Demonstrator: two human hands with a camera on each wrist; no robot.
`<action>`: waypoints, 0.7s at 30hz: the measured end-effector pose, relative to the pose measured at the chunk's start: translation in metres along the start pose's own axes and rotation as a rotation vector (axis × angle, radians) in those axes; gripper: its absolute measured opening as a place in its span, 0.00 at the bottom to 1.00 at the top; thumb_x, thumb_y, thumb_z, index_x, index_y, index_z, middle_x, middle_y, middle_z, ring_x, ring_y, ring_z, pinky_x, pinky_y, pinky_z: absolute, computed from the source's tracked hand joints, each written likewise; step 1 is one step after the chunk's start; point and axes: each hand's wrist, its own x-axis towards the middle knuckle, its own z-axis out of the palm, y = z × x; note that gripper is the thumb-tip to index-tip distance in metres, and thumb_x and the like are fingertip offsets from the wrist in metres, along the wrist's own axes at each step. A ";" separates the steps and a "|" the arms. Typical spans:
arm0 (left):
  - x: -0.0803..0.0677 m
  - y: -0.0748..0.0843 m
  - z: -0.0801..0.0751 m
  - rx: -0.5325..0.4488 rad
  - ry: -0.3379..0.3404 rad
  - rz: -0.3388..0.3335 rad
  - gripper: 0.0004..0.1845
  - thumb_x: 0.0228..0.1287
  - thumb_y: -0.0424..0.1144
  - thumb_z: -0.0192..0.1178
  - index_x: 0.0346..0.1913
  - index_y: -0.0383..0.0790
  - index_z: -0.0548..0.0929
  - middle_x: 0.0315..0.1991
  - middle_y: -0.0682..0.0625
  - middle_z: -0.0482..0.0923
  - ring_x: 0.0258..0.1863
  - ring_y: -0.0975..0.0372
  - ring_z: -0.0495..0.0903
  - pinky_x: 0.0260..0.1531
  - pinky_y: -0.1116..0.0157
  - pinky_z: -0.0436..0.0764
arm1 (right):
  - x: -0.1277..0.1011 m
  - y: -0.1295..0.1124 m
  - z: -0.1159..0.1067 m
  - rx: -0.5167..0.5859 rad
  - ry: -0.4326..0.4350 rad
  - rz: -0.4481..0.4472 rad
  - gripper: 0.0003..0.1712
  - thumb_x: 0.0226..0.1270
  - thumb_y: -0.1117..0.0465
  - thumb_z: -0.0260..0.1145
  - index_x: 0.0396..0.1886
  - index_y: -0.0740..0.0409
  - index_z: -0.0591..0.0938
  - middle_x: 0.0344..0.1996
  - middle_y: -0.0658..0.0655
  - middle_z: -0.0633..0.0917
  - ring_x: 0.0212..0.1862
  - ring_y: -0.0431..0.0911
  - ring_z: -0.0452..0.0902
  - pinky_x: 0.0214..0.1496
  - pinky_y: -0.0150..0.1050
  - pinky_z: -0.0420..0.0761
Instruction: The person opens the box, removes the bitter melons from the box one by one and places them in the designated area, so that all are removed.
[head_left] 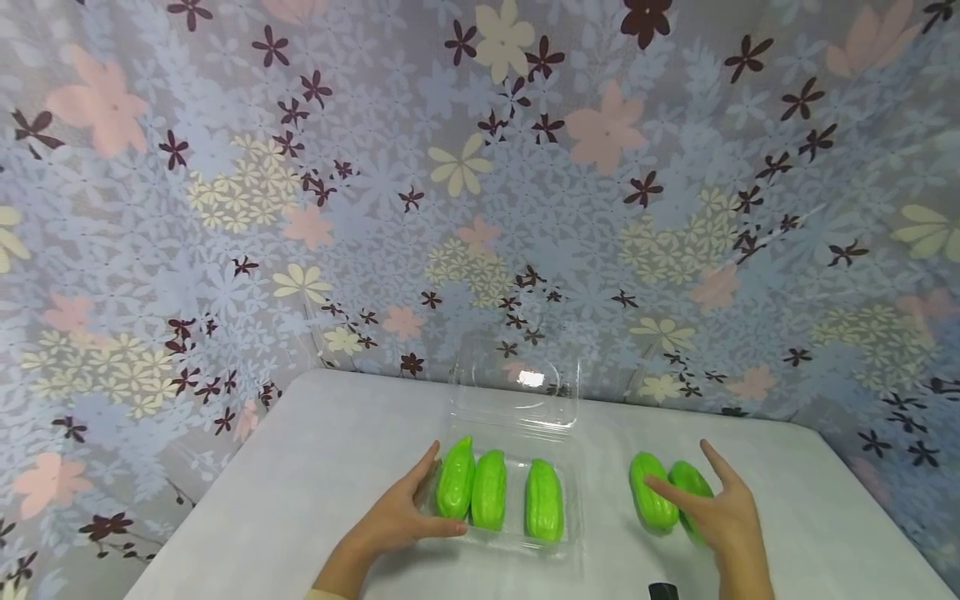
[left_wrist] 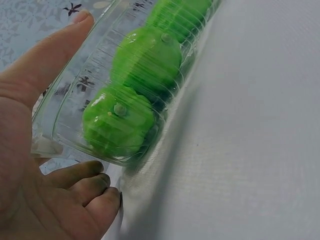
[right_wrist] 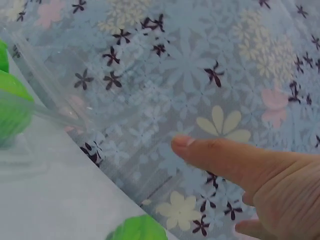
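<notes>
Your left hand rests against the left wall of the clear plastic box, thumb up along the side, fingers lying under its near corner; the fingers look loosely curved, cupping rather than clenching. The box sits mid-table, lid hinged open and standing toward the wall. Three green gourds lie inside, side by side, long axes running away from you toward the wall. In the left wrist view you see them end-on, stem nubs facing the camera; the farthest one is cut off.

Two more gourds lie on the white table right of the box, same heading. Your right hand is over them, fingers straight, index fingertip touching the left one, gripping nothing. The right one is mostly hidden under the hand.
</notes>
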 end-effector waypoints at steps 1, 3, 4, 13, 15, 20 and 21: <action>0.000 -0.001 0.000 -0.002 0.000 0.001 0.67 0.45 0.50 0.82 0.82 0.47 0.47 0.77 0.36 0.53 0.75 0.42 0.54 0.71 0.46 0.59 | -0.001 -0.003 0.001 -0.010 -0.002 -0.020 0.76 0.44 0.38 0.83 0.83 0.52 0.44 0.78 0.72 0.41 0.75 0.74 0.36 0.68 0.75 0.48; 0.000 -0.001 0.000 -0.005 -0.001 0.006 0.67 0.45 0.50 0.82 0.82 0.46 0.47 0.77 0.35 0.53 0.75 0.41 0.54 0.71 0.46 0.59 | -0.004 -0.008 0.002 -0.015 -0.012 -0.049 0.77 0.44 0.37 0.83 0.83 0.50 0.43 0.78 0.72 0.40 0.74 0.75 0.39 0.68 0.75 0.51; 0.000 -0.001 0.000 -0.002 0.000 0.009 0.67 0.45 0.50 0.82 0.82 0.46 0.47 0.77 0.35 0.53 0.75 0.41 0.54 0.71 0.45 0.59 | -0.006 -0.011 0.002 -0.020 -0.018 -0.067 0.77 0.44 0.37 0.83 0.83 0.49 0.42 0.78 0.71 0.40 0.74 0.76 0.41 0.68 0.75 0.52; 0.001 -0.001 0.001 0.026 0.011 0.002 0.67 0.43 0.53 0.82 0.82 0.51 0.48 0.77 0.37 0.55 0.75 0.40 0.54 0.70 0.41 0.58 | -0.025 -0.031 0.017 0.038 -0.035 -0.290 0.70 0.47 0.41 0.83 0.83 0.45 0.49 0.80 0.63 0.48 0.72 0.71 0.56 0.65 0.64 0.71; 0.000 0.001 0.000 0.030 0.015 0.003 0.67 0.43 0.52 0.82 0.82 0.52 0.48 0.77 0.37 0.55 0.75 0.40 0.54 0.70 0.41 0.57 | -0.028 -0.033 0.023 0.050 -0.030 -0.352 0.68 0.48 0.44 0.83 0.83 0.47 0.52 0.79 0.64 0.52 0.73 0.67 0.58 0.63 0.60 0.75; -0.001 0.001 -0.001 0.035 0.024 -0.003 0.67 0.43 0.52 0.83 0.82 0.54 0.48 0.77 0.38 0.55 0.75 0.40 0.54 0.70 0.40 0.56 | -0.032 -0.039 0.033 0.060 -0.042 -0.416 0.65 0.48 0.47 0.84 0.81 0.49 0.56 0.78 0.62 0.55 0.72 0.64 0.62 0.60 0.57 0.78; -0.001 0.001 -0.002 0.033 0.024 -0.006 0.67 0.43 0.52 0.83 0.82 0.54 0.48 0.77 0.38 0.55 0.75 0.41 0.53 0.71 0.40 0.56 | -0.033 -0.041 0.035 0.061 -0.044 -0.419 0.64 0.48 0.47 0.84 0.81 0.49 0.57 0.78 0.62 0.56 0.72 0.63 0.62 0.59 0.56 0.79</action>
